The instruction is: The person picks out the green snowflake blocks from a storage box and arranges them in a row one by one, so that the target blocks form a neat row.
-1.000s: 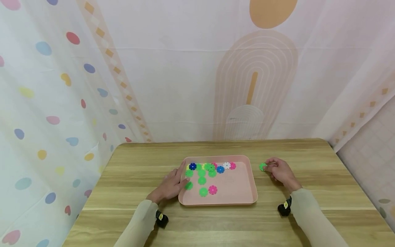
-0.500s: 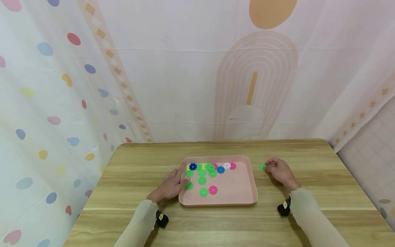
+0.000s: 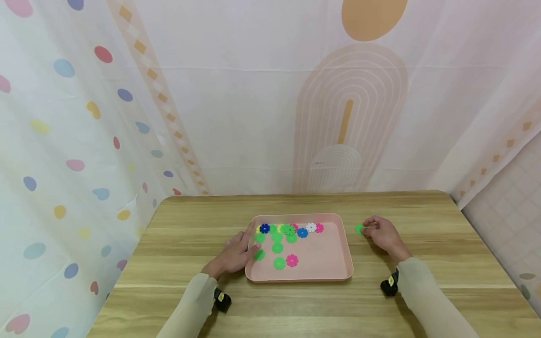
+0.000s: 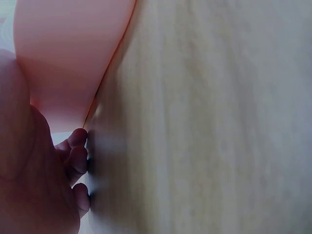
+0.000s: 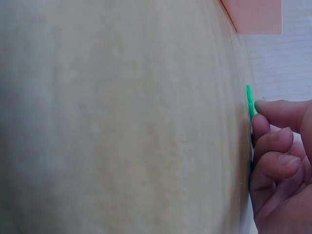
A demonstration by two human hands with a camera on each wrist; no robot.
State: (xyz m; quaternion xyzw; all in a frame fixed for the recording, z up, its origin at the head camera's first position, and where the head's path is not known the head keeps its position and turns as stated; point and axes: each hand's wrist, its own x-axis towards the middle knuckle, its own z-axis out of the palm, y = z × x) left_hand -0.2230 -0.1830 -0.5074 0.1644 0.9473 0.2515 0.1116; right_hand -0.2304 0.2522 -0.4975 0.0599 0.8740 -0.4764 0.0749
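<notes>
My left hand lies along the left side of a pink tray, its index finger on the rim and its thumb reaching over the inside. In the left wrist view, other fingertips of that hand touch the table beside the tray wall. Right of the tray, my right hand pinches the edge of a green notched plastic disc. This disc lies flat at the tabletop in the right wrist view, with the thumb on its upper face. The other fingers of the right hand are curled.
Several green discs lie in the tray, with pink, dark blue, light blue, white and yellow discs, mostly along its back and left. The wooden table meets a patterned curtain behind.
The green disc at the right hand has gone from slightly tilted to flat on the table. Both hands and the tray have stayed almost in place.
</notes>
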